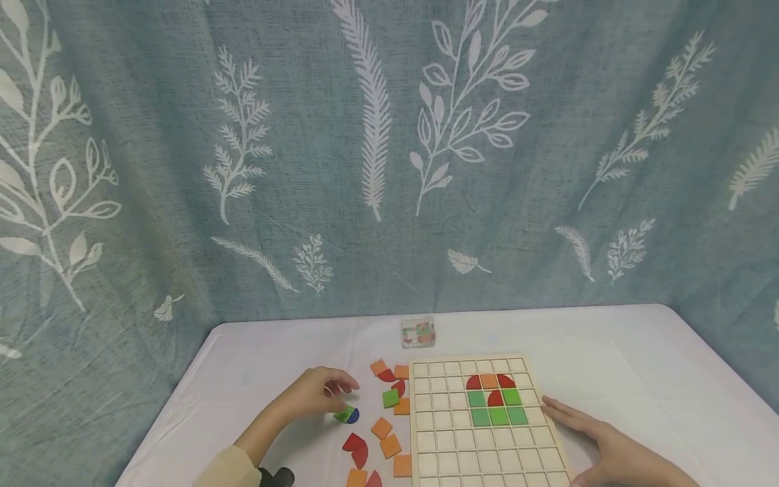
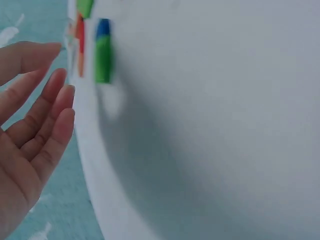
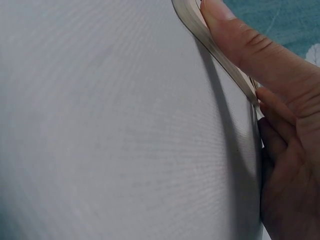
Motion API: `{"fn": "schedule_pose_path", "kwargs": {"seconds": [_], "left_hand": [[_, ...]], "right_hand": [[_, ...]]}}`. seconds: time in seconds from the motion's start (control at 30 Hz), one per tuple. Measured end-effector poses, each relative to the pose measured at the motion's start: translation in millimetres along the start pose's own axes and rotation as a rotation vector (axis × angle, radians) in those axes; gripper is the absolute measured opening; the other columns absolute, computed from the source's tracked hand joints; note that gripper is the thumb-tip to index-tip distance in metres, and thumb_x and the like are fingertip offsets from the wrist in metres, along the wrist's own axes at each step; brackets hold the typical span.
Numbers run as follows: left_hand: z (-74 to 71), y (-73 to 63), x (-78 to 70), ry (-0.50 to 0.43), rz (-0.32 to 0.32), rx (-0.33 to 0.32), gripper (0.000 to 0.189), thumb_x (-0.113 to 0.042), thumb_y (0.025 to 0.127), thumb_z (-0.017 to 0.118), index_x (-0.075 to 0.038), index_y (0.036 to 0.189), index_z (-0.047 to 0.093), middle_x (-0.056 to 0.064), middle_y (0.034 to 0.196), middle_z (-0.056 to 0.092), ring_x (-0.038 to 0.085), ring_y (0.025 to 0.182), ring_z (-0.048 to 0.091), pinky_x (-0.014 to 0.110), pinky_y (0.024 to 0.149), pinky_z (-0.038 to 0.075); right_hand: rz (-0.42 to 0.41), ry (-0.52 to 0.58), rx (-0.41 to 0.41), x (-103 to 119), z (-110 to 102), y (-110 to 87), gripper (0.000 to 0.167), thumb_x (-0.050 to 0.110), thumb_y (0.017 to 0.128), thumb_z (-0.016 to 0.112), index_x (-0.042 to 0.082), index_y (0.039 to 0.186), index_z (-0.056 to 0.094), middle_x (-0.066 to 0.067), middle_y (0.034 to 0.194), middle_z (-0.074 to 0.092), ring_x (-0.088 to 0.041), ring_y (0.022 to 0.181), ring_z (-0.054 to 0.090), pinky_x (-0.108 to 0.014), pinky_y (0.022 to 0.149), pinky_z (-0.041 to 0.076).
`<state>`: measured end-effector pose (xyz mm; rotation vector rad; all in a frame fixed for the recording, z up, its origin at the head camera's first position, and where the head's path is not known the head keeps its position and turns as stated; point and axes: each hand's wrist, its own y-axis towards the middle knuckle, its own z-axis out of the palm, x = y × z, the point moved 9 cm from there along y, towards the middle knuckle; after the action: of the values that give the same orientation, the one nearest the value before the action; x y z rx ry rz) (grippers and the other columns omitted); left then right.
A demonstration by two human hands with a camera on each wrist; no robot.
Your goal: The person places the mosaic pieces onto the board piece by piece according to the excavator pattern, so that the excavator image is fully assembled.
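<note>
My left hand hovers over the table, fingers loosely bent, with nothing held in the left wrist view. Just below it lie a green tile and a blue rounded tile; the left wrist view shows the green tile apart from the fingers. My right hand rests at the right edge of a wooden grid board, thumb touching that edge in the right wrist view. Red, orange and green pieces sit in the board's upper right cells, among them an orange square and a red quarter-circle.
Several loose orange squares, red rounded pieces and a green square are scattered left of the board. A small clear box with coloured patterns stands behind it. A patterned curtain hangs beyond the white table.
</note>
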<state>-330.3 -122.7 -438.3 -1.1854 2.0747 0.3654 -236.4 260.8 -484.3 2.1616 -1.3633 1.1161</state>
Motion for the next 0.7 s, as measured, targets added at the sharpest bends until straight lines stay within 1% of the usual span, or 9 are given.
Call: {"fn": "schedule_pose_path", "kwargs": {"seconds": [0.1,0.23,0.4,0.5,0.6,0.7], "left_hand": [[3.8,-8.7,8.6,-0.018,0.006,0.023,0.029,-0.004,0.07,0.075,-0.005,0.098,0.068,0.003,0.091,0.066,0.017,0.079,0.055,0.024,0.069,0.047],[6.9,-13.5,12.0,-0.035,0.038,0.029,0.031,-0.002,0.068,0.076,-0.003,0.098,0.068,0.004,0.093,0.068,0.016,0.078,0.055,0.023,0.069,0.047],[9.1,-12.9,11.0,-0.016,0.05,0.018,0.031,-0.003,0.067,0.078,-0.004,0.097,0.068,0.002,0.09,0.066,0.018,0.08,0.056,0.025,0.069,0.048],[10.6,-12.2,10.6,0.009,0.042,0.008,0.03,-0.004,0.067,0.079,-0.006,0.094,0.068,0.0,0.088,0.063,0.019,0.082,0.057,0.026,0.07,0.048],[12.0,-10.3,12.0,0.032,0.027,-0.003,0.028,-0.004,0.066,0.079,-0.008,0.092,0.068,-0.002,0.086,0.061,0.018,0.082,0.056,0.027,0.07,0.048],[12.6,-7.3,12.4,0.061,0.027,-0.01,0.028,-0.005,0.067,0.079,-0.01,0.093,0.068,-0.004,0.086,0.06,0.016,0.08,0.055,0.026,0.07,0.047]], "right_hand": [[0.005,0.003,0.004,-0.1,0.5,-0.1,0.091,0.029,0.07,0.078,0.026,0.146,0.027,0.001,0.153,0.019,0.029,0.118,0.009,-0.014,0.091,0.032],[0.005,-0.004,-0.001,0.9,0.3,-0.7,0.092,0.03,0.068,0.079,0.025,0.145,0.028,0.0,0.153,0.02,0.028,0.118,0.009,-0.015,0.092,0.032],[0.005,-0.014,-0.003,1.5,0.4,-0.8,0.092,0.031,0.068,0.078,0.025,0.145,0.028,0.001,0.153,0.02,0.029,0.118,0.008,-0.015,0.092,0.033],[0.006,-0.022,-0.004,1.0,0.5,-0.6,0.092,0.032,0.069,0.078,0.025,0.145,0.028,0.001,0.153,0.02,0.029,0.117,0.008,-0.015,0.091,0.033],[-0.003,-0.036,-0.02,0.5,-0.5,-0.2,0.094,0.032,0.067,0.079,0.025,0.145,0.029,0.0,0.153,0.021,0.028,0.119,0.009,-0.015,0.092,0.032],[-0.029,-0.065,-0.047,2.1,-2.5,-0.2,0.096,0.032,0.064,0.08,0.023,0.145,0.03,-0.003,0.152,0.023,0.027,0.121,0.01,-0.014,0.093,0.031]]}}
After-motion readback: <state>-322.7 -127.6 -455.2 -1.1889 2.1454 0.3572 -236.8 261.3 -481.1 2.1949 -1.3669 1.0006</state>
